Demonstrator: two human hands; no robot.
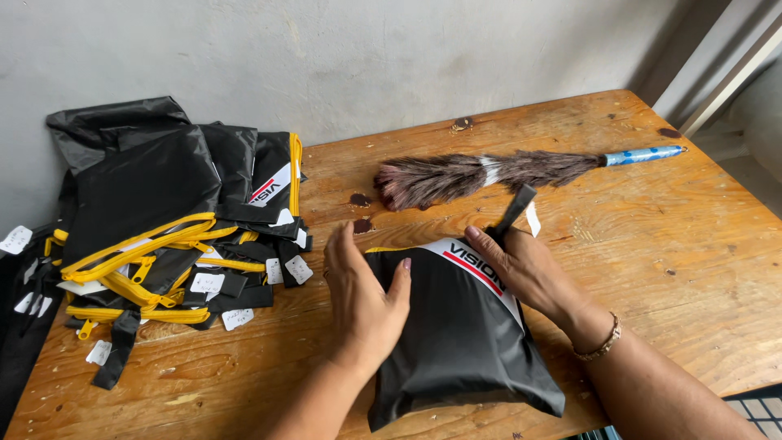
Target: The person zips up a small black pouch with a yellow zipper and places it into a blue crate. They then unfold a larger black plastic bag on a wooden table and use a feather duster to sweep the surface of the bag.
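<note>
A folded black pouch (460, 334) with a white and red stripe lies on the wooden table (652, 244) in front of me. My left hand (364, 297) presses flat on its left edge, fingers together. My right hand (521, 265) rests on its upper right corner and pinches the black strap (515, 210) that sticks up from it, with a white tag (533, 218) hanging beside.
A heap of black bags with yellow zips and white tags (163, 236) fills the table's left side against the grey wall. A feather duster (489, 173) with a blue handle lies across the back of the table. The table's right edge drops off near a doorway.
</note>
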